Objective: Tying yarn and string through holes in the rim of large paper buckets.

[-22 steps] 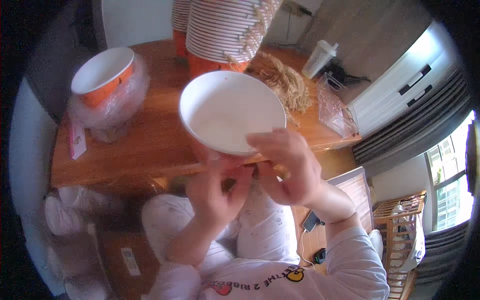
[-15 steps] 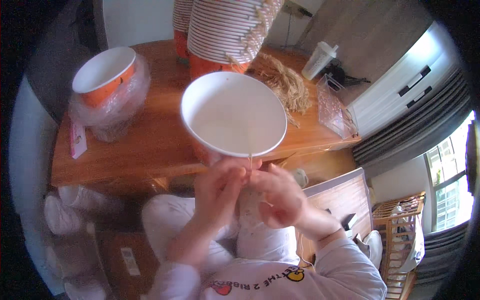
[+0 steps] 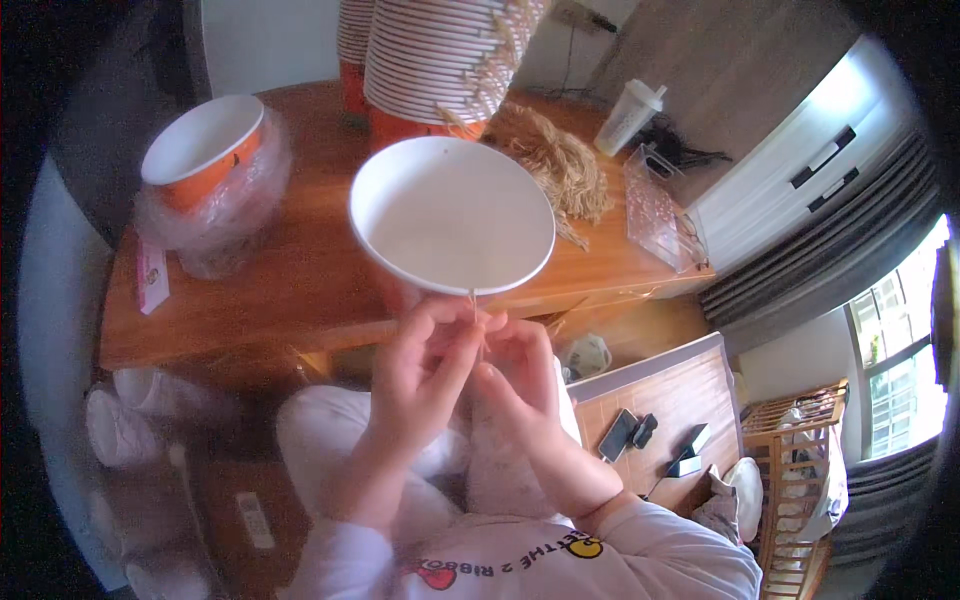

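Note:
A large paper bucket (image 3: 395, 205) with a white inside and an orange outside tilts its mouth toward me at the table's near edge. A thin straw-coloured string (image 3: 474, 300) hangs down from its near rim. My left hand (image 3: 425, 365) is closed just below that rim, pinching the string between thumb and fingers. My right hand (image 3: 525, 385) is closed beside it, its fingertips meeting the left ones on the string. The lower end of the string is hidden among the fingers.
Behind the bucket rise tall stacks of buckets (image 3: 430, 75) with strings draped down them. A bundle of straw-coloured strings (image 3: 555, 160) lies on the wooden table (image 3: 300, 300). Another bucket (image 3: 205, 150) in clear plastic stands left. A lidded cup (image 3: 630, 115) stands far right.
My right hand has swung in, from spread and blurred to fingertips at the string. The bucket and both hands appear slightly further left and up in view.

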A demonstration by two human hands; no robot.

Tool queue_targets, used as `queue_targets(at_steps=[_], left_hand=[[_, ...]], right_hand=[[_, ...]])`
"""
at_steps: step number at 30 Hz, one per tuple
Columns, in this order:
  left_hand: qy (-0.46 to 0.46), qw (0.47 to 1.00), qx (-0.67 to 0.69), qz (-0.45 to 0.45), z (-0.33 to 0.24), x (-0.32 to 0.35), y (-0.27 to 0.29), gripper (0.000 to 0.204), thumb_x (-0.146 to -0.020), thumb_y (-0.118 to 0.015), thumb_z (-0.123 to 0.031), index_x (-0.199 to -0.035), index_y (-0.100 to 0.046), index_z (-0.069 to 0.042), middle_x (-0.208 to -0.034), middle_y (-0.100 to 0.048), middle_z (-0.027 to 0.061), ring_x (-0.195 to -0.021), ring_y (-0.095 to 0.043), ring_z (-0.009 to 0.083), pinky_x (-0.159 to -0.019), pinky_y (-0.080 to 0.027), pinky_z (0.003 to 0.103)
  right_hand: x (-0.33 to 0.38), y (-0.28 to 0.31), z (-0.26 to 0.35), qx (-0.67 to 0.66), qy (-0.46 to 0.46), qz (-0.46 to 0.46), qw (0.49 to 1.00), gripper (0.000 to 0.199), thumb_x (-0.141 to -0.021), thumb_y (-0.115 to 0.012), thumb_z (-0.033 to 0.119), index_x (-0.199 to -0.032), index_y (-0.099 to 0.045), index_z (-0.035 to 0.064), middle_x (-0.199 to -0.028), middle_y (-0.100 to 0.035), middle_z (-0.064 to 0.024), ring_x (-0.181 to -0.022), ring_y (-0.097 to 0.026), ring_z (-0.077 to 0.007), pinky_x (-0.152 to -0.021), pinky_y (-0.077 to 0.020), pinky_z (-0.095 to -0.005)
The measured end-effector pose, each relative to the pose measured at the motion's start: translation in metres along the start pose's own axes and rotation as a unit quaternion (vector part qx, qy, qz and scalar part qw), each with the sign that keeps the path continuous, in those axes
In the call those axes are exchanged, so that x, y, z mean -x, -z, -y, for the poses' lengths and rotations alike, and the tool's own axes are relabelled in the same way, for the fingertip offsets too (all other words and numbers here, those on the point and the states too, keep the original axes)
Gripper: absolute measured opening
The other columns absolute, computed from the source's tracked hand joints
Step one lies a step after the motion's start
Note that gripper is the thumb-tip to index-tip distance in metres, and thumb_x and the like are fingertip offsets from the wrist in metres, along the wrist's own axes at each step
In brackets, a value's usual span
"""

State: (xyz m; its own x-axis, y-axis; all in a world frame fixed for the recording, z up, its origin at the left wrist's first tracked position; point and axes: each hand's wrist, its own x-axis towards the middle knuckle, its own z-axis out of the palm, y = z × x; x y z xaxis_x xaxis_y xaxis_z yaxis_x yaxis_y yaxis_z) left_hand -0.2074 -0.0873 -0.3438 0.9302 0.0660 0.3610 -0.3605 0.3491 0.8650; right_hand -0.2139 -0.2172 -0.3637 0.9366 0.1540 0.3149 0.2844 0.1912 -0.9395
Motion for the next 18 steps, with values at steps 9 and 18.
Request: queue_targets(at_steps=[9, 18], left_hand=[[-0.012, 0.999, -0.038, -0.013, -0.006, 0.0, 0.002, 0.008, -0.097, -0.055, -0.005, -0.104, -0.055, -0.001, -0.1, -0.069, 0.0122, -0.099, -0.067, 0.0191, -0.086, -0.053, 0.031], [-0.016, 0.996, -0.084, -0.017, -0.001, 0.001, 0.007, 0.009, -0.095, -0.061, -0.007, -0.102, -0.059, -0.002, -0.098, -0.067, 0.0067, -0.088, -0.065, 0.0127, -0.077, -0.052, 0.027]], right_hand=[[-0.002, 0.008, 0.013, -0.022, -0.063, -0.009, 0.998, 0.008, -0.094, -0.057, 0.004, -0.101, -0.054, 0.0005, -0.092, -0.055, -0.0016, -0.084, -0.048, -0.0072, -0.073, -0.0406, -0.0216], [-0.005, 0.008, 0.032, 0.39, 0.198, 0.058, 0.897, 0.011, -0.081, -0.067, 0.012, -0.091, -0.065, 0.0097, -0.09, -0.061, -0.0044, -0.087, -0.054, -0.0253, -0.083, -0.0353, -0.0403]])
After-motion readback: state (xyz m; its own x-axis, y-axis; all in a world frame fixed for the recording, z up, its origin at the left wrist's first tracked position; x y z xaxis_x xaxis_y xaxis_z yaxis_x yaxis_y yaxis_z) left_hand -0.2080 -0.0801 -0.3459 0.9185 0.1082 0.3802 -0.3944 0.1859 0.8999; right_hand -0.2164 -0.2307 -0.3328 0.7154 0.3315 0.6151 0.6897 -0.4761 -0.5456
